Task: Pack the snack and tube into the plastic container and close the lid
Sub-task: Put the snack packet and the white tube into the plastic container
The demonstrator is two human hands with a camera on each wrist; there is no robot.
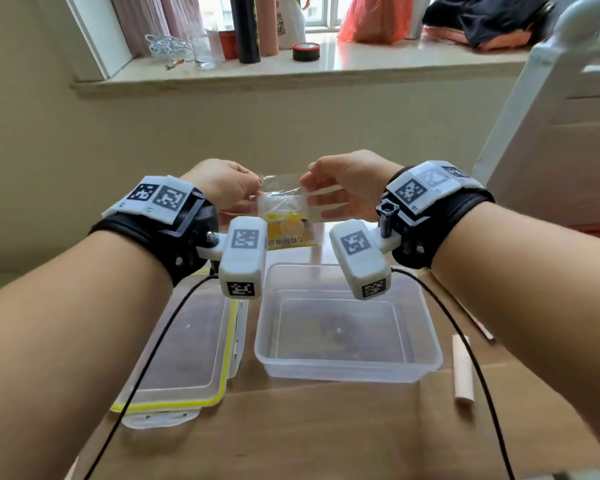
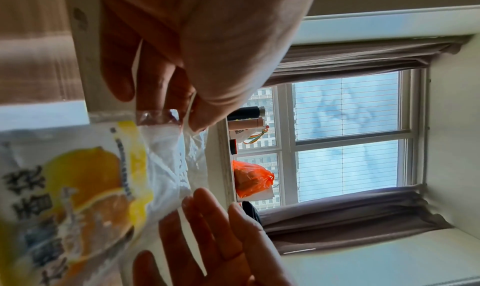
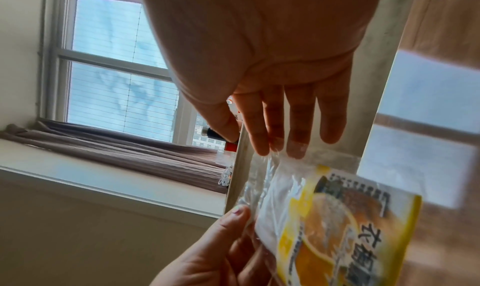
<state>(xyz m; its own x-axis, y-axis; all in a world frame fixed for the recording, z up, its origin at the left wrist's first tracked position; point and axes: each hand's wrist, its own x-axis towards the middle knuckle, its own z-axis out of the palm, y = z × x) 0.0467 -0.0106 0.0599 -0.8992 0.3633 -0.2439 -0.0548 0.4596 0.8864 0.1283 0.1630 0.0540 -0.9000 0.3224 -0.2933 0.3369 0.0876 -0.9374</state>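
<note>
A yellow-and-white snack packet [image 1: 286, 220] with an orange picture hangs in the air just beyond the far rim of the clear plastic container [image 1: 347, 370], whose inside holds nothing. My left hand [image 1: 250, 188] pinches the packet's clear top edge [image 2: 155, 116] between thumb and fingers. My right hand [image 1: 312, 194] has straight fingers [image 3: 296, 144] lying behind the packet's upper right; its thumb looks apart from the plastic. The beige tube [image 1: 463, 370] lies on the table right of the container. The lid [image 1: 187, 344], with its yellow seal, lies left of it.
A thin stick [image 1: 478, 325] lies beyond the tube. Black cables [image 1: 146, 358] run from both wrists over the lid and the table's right side. The windowsill [image 1: 326, 69] behind carries bottles, tape and an orange bag. White furniture [image 1: 551, 133] stands at the right.
</note>
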